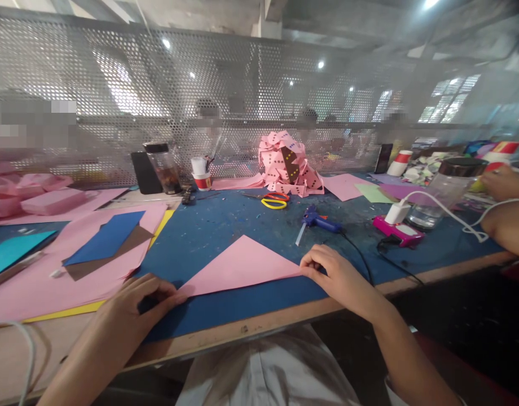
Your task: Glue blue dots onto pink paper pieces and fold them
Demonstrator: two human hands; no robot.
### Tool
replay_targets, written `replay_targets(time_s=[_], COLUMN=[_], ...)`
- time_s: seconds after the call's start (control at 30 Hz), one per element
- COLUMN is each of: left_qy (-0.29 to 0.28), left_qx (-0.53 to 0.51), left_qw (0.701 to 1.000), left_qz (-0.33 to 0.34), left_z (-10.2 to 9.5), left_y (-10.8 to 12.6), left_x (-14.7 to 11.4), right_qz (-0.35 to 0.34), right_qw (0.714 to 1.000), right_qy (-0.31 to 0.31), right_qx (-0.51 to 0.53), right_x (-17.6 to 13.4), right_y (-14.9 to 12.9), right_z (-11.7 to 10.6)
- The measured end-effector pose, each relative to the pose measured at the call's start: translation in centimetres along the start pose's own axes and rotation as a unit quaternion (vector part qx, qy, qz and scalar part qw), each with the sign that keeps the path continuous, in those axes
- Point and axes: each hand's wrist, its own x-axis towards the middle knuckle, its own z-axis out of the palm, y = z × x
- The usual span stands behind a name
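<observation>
A pink paper triangle (243, 266) lies on the blue table top, its point turned away from me and its long edge toward me. My left hand (143, 301) pinches the left corner between thumb and fingers. At the right corner, my right hand (329, 270) grips the paper the same way. Beyond the right hand lies a blue glue gun (319, 220) with a clear glue stick showing. Scissors (275, 201) with red and yellow handles rest behind the triangle.
Large pink sheets (109, 276) with blue and brown paper on top spread at left. A pile of dotted pink paper pieces (285, 163) stands at the back. A magenta power strip (399, 231) and a glass jar (441, 192) are at right, near another person's arm (507, 220).
</observation>
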Motion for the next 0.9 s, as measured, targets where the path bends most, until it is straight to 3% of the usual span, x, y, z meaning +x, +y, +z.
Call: replay_targets(time_s=[0.33,0.67,0.9], left_qy=[0.021,-0.019,-0.019], left_qx=[0.01,-0.013,-0.011], left_qw=[0.999,0.989,0.988], left_qz=[0.037,0.148,0.151], left_z=[0.2,2.9,3.6], left_y=[-0.1,6.0,6.9], left_x=[-0.2,0.6,1.0], right_qz=[0.006,0.005,0.007], right_qw=[1.0,1.0,1.0], right_qy=[-0.001,-0.007,-0.005], right_qx=[-0.003,0.003,-0.004], right_x=[0.0,0.0,-0.1], right_y=[-0.1,0.0,0.2], right_z=[-0.1,-0.1,0.0])
